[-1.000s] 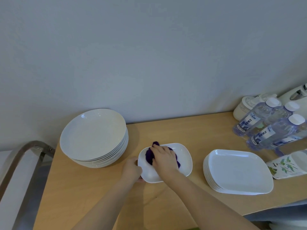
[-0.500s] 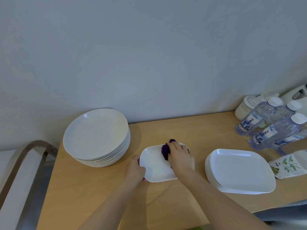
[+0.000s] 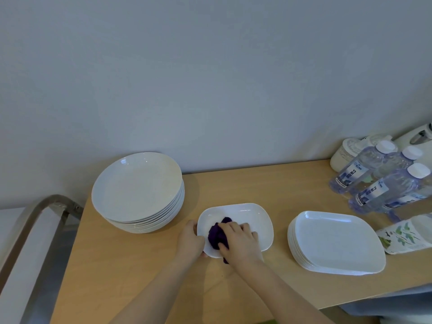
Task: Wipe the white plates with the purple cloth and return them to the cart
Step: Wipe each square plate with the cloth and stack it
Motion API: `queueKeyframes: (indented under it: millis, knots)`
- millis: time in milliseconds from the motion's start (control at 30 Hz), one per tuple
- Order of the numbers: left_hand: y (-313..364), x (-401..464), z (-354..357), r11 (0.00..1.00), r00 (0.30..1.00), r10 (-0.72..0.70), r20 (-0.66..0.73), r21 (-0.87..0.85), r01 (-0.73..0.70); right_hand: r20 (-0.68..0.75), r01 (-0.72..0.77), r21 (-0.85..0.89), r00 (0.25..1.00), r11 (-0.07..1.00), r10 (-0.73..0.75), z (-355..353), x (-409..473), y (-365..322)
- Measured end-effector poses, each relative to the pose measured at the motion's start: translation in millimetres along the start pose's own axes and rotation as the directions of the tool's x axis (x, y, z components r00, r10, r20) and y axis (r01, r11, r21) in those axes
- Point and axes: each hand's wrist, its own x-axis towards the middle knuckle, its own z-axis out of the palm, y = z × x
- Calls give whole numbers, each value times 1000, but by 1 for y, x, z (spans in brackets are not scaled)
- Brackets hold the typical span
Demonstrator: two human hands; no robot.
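A small white rectangular plate (image 3: pixel 247 216) lies on the wooden cart top (image 3: pixel 257 181) in front of me. My right hand (image 3: pixel 240 242) grips the bunched purple cloth (image 3: pixel 217 233) and presses it on the plate's near left part. My left hand (image 3: pixel 190 239) holds the plate's left rim, fingers curled round the edge. A stack of white round plates (image 3: pixel 136 185) stands to the left. A stack of white rectangular plates (image 3: pixel 336 242) stands to the right.
Three water bottles (image 3: pixel 374 181) and a white jar (image 3: pixel 346 153) crowd the back right corner. A leaf-printed paper cup (image 3: pixel 404 235) lies on its side at the right edge. A metal cart handle (image 3: pixel 39 213) curves at the left. A grey wall stands directly behind.
My right hand has swept the purple cloth from the plate's far right back to its near left. The left hand stays on the left rim.
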Motion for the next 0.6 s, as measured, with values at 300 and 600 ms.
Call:
queueKeyframes:
  millis: [300, 600]
  knots:
    - [4, -21, -2, 994, 998, 62, 19, -89, -61, -60, 5, -3, 998, 1000, -5, -9, -4, 2]
    - [49, -41, -30, 971, 971, 240, 8, -16, -239, -183, -277, 166, 935, 946, 305, -33, -11, 49]
